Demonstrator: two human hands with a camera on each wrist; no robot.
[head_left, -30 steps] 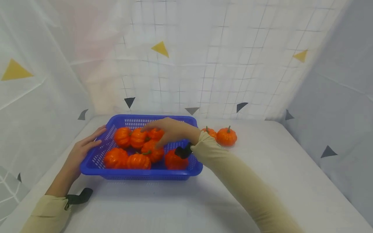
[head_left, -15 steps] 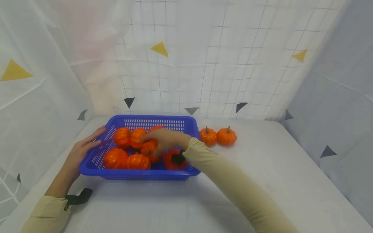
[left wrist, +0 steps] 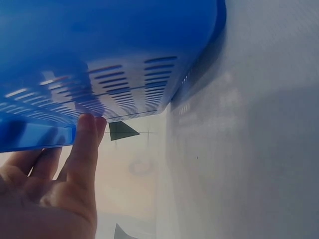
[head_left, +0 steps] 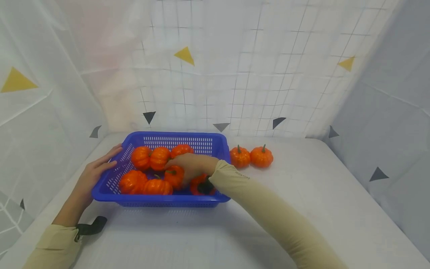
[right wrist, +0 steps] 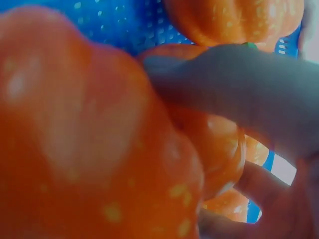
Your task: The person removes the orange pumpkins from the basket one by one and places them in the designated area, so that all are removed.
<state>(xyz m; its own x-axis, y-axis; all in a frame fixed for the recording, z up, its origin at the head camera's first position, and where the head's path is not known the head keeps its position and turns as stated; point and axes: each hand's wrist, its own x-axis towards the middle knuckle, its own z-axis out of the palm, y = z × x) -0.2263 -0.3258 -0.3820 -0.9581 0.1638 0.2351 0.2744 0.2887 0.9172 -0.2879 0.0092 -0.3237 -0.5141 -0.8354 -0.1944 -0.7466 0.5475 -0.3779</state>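
A blue plastic basket (head_left: 161, 199) on the table has several small orange pumpkins in it. My left hand (head_left: 92, 175) holds the basket's left rim. In the left wrist view, its fingertips (left wrist: 85, 124) touch the slotted outer wall below the rim. My right hand (head_left: 191, 166) reaches inside the basket, thumb and fingers around a small pumpkin (head_left: 174, 177) near the middle. In the right wrist view the thumb lies across this pumpkin (right wrist: 212, 149), and another pumpkin (right wrist: 89, 134) fills the left foreground. Another pumpkin (head_left: 198, 185) sits partly hidden under the right wrist.
Two more pumpkins, one (head_left: 240, 157) by the basket and one (head_left: 261, 157) beside it, stand upright on the white table (head_left: 302, 186) to the right. A white sheet (head_left: 215, 74) with grid lines and triangles hangs behind; grey-white sheets flank the table.
My right hand has come lower into the basket and closed around the middle pumpkin, which has shifted slightly. The left hand stays on the rim.
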